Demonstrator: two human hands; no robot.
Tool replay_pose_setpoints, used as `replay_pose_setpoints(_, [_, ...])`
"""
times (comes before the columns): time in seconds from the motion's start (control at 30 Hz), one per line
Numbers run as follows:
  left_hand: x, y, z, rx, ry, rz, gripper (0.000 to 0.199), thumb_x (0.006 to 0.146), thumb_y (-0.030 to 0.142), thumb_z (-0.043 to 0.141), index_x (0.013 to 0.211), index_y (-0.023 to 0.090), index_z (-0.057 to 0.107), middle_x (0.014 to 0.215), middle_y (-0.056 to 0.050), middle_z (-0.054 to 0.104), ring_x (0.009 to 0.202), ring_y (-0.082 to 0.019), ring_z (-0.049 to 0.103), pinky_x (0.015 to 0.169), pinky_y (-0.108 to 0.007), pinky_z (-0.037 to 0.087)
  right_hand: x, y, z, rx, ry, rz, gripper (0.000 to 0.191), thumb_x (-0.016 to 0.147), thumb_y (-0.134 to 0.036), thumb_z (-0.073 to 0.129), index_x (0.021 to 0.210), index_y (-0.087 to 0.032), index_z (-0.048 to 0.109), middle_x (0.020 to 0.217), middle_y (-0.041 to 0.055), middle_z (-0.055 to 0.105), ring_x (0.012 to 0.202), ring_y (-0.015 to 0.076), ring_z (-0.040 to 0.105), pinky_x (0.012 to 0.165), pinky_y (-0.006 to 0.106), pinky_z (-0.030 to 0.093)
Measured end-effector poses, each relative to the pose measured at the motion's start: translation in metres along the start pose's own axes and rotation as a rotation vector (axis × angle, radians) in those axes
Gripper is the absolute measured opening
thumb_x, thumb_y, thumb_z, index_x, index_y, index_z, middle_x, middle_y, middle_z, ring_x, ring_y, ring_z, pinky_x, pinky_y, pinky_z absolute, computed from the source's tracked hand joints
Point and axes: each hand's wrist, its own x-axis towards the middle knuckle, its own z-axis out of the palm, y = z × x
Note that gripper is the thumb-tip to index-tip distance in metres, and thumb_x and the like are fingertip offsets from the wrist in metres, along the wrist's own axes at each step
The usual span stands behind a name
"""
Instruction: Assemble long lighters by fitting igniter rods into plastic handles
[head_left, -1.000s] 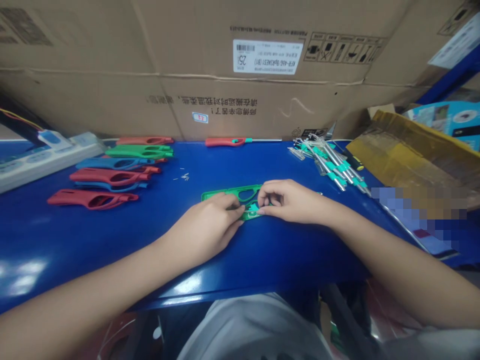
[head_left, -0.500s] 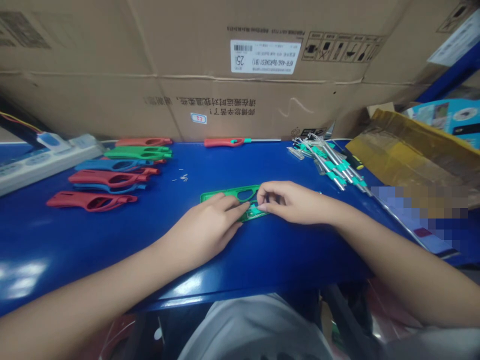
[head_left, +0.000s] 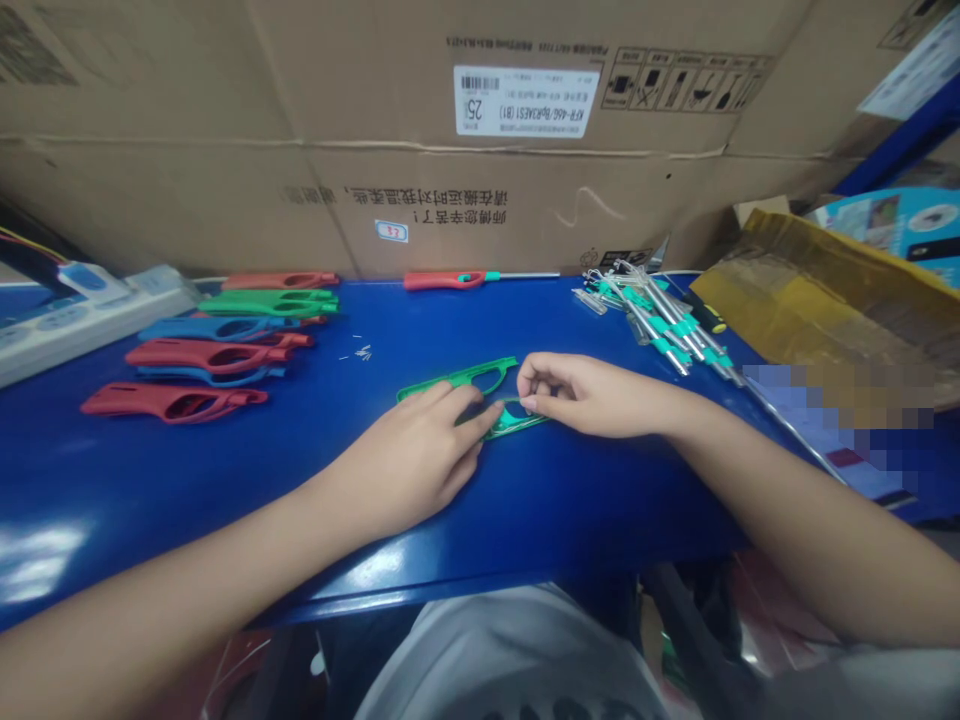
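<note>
Two green half-shells of a long-necked gas lighter lie on the blue table in front of me, partly under my fingers. The far half-shell (head_left: 491,379) is slanted away, and the near half-shell (head_left: 519,424) lies just below it. My left hand (head_left: 427,440) is closed over their left part, its thumb and fingers gripping the near half-shell. At the right end, my right hand (head_left: 577,395) curls with its thumb and forefinger pinched together. Whatever sits in that pinch, if anything, is too small to make out.
Red, green and blue lighter shells (head_left: 180,400) lie stacked at the left beside a power strip (head_left: 97,320). A red lighter (head_left: 442,281) rests along the cardboard. Metal lighter tubes (head_left: 675,320) pile up at the right. Tiny pale pins (head_left: 363,352) are scattered mid-table.
The green half-shells now show apart, with a gap between them at the right. My right hand has shifted slightly, its thumb and forefinger lifting a little off the shell.
</note>
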Motion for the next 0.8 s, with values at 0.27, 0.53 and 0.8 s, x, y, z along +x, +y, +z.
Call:
replay_pose_setpoints(0.27, [0.0000, 0.0020, -0.0012, 0.052, -0.012, 0.035, 0.048, 0.102, 0.020, 0.041, 0.149, 0.015, 0.051, 0.122, -0.016, 0.062, 0.110, -0.031, 0.059, 0.096, -0.048, 0.054, -0.0005, 0.0056, -0.0003, 0.051, -0.024, -0.022, 0.009, 0.087, -0.019, 0.059, 0.094, -0.020, 0.054, 0.081, -0.0021, 0.057, 0.067, 0.0110, 0.049, 0.061, 0.024, 0.042])
replay_pose_setpoints(0.53, [0.0007, 0.0041, -0.0034, 0.058, -0.018, 0.048, 0.047, 0.100, 0.017, 0.043, 0.144, 0.023, 0.058, 0.120, -0.016, 0.060, 0.107, -0.031, 0.058, 0.089, -0.048, 0.055, 0.0002, 0.0002, -0.0010, -0.015, -0.053, -0.037, 0.007, 0.085, -0.015, 0.060, 0.090, -0.019, 0.056, 0.072, -0.0051, 0.053, 0.062, 0.0090, 0.047, 0.057, 0.021, 0.040])
replay_pose_setpoints(0.8, [0.0009, 0.0036, -0.0038, 0.065, -0.048, 0.042, 0.052, 0.098, 0.013, 0.045, 0.148, 0.025, 0.054, 0.122, -0.015, 0.060, 0.105, -0.031, 0.058, 0.088, -0.048, 0.055, -0.0002, 0.0014, 0.0004, -0.028, -0.040, -0.050, 0.008, 0.085, -0.014, 0.060, 0.090, -0.019, 0.056, 0.070, -0.0061, 0.053, 0.061, 0.0084, 0.047, 0.056, 0.020, 0.039])
